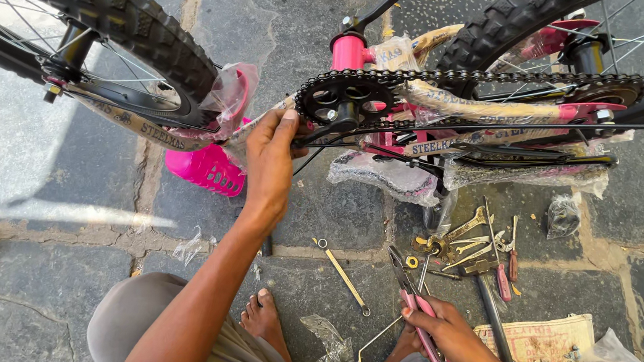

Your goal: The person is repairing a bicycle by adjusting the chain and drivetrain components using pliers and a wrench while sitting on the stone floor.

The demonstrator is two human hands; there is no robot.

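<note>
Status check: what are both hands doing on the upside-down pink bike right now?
Left hand gripping frame beside chainring. Right hand holding pink-handled pliers low. Spanner and loose tools on stone floor between.

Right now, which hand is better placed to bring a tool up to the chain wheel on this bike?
The right hand, probably. It already grips the pink-handled pliers beside the scattered tools on the ground. The left hand is pressed against the bike frame beside the chain wheel, seemingly steadying it.
</note>
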